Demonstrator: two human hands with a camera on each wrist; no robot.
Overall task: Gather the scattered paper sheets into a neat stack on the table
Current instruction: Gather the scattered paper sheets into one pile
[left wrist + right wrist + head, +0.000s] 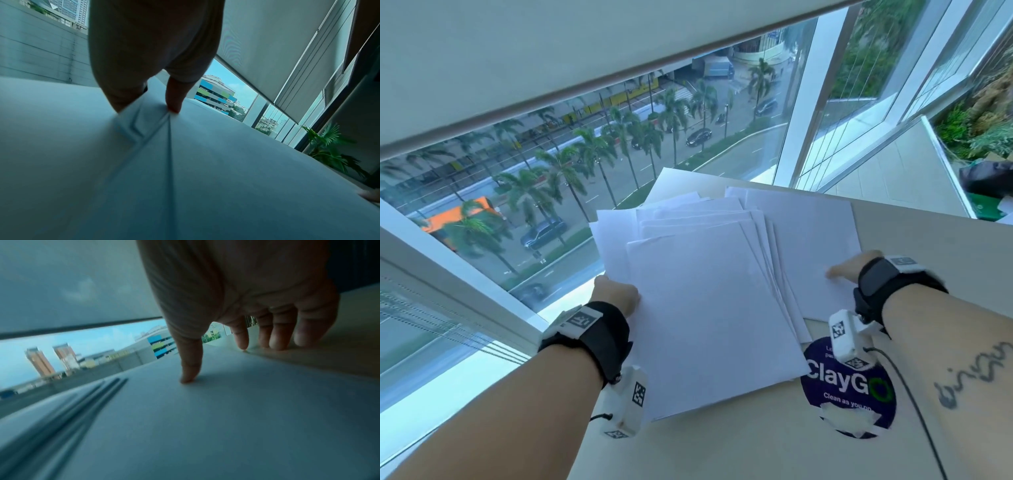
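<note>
A fanned pile of white paper sheets [709, 308] lies on the beige table [756, 445], its left side reaching past the table's left edge. My left hand [616, 294] grips the pile's left edge. In the left wrist view the thumb and a finger of this hand [144, 110] pinch several sheets [185, 162] together. A further sheet [811, 240] sticks out to the right from under the pile. My right hand [849, 269] rests on that sheet. The right wrist view shows this hand [226, 361] with its thumb pressed on the sheet [205, 418] and straight fingers [277, 344] at its right edge.
A round dark blue ClayGo sticker [849, 387] is on the table between the pile and my right forearm. A large window [517, 205] runs along the left and the far side. A potted plant [329, 146] stands beyond the table.
</note>
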